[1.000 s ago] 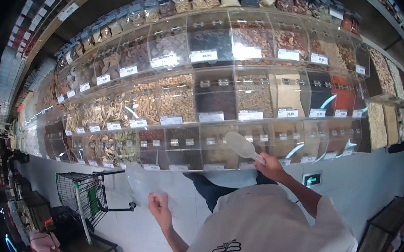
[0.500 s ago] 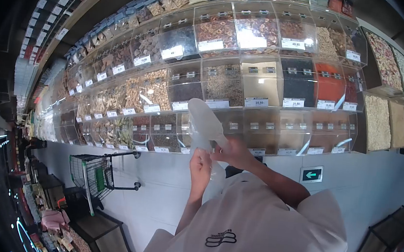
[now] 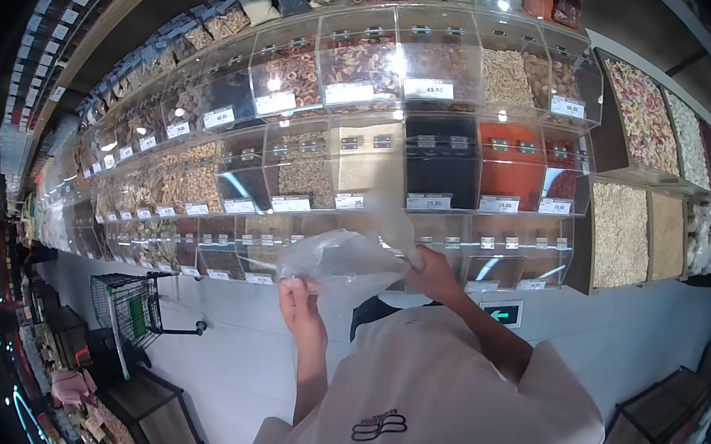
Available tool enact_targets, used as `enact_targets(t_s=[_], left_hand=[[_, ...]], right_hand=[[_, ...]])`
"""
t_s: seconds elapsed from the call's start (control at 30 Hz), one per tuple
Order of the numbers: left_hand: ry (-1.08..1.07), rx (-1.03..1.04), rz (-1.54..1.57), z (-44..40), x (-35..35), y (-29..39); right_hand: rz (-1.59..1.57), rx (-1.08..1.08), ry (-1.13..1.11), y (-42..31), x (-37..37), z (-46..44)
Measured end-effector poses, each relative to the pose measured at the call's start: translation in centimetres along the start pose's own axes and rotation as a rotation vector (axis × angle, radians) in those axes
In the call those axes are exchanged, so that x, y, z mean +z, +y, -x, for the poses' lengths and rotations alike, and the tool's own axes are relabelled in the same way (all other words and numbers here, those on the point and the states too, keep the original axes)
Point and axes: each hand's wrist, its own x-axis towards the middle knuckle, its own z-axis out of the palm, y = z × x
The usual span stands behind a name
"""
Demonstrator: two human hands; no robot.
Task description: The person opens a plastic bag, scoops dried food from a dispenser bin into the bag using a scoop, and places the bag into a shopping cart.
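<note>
A clear plastic bag (image 3: 336,265) hangs spread out in front of me, pinched at its left edge by my left hand (image 3: 301,302). My right hand (image 3: 436,277) is closed around the handle of a whitish scoop (image 3: 393,219), its bowl pointing up and away toward the bins. The scoop's bowl looks blurred, and I see no contents in it or in the bag. The right side of the bag reaches close to my right hand; whether those fingers also hold it, I cannot tell. Behind both hands are the lower clear bins (image 3: 432,229).
Tiered clear bins hold dried goods, including black (image 3: 443,158) and orange-red (image 3: 508,161) contents. Open trays of pale flakes (image 3: 620,235) stand at the right. A shopping cart (image 3: 131,312) is on the floor at left, beside a dark-framed display stand (image 3: 157,417).
My hands have moved apart, the left going left and down, the right going right. The bag is now stretched wide between them. The view has shifted right along the bins.
</note>
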Motion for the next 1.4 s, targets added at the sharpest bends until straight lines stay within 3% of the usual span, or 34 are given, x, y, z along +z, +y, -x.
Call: enact_targets(t_s=[0.07,0.17,0.33,0.37,0.47,0.53,0.67,0.77,0.87,1.07,1.3,1.4], left_hand=[[0.018,-0.113,0.098,1.8,3.8,-0.8],[-0.024,-0.243,0.109,3.1,7.8,-1.5],[0.024,-0.392,-0.006,3.4,12.8,-1.7],[0.012,-0.385,-0.013,3.6,13.1,-1.8],[-0.011,-0.375,-0.012,4.6,13.7,-2.3],[-0.005,-0.369,0.015,5.3,14.0,-2.8],[0.060,-0.385,0.017,6.7,15.4,-3.2],[0.077,-0.368,0.027,7.8,15.6,-2.9],[0.107,-0.339,0.021,8.6,15.5,-2.8],[0.180,-0.321,0.079,9.4,14.4,-3.3],[0.164,-0.343,0.088,8.3,15.1,-3.6],[0.163,-0.318,0.095,8.1,15.9,-3.1]], right_hand=[[0.071,-0.128,0.032,4.7,-2.2,0.0],[0.097,-0.163,-0.077,3.7,-10.0,0.8],[0.165,-0.213,0.224,2.3,-22.9,-0.2],[0.267,-0.153,0.219,0.7,-25.8,-0.4],[0.632,-0.241,0.302,-2.8,-33.0,-2.5],[0.962,-0.422,0.406,-4.6,-36.6,-4.4],[1.456,-0.459,0.450,-8.4,-39.2,-11.6],[1.659,-0.639,0.406,-10.0,-38.2,-14.7],[1.611,-0.716,0.327,-9.1,-37.7,-17.6],[1.434,-0.298,0.071,-9.6,-37.7,-18.7],[0.932,-0.092,0.307,-4.8,-33.1,-23.6],[0.900,-0.106,0.415,-4.0,-32.5,-25.8]])
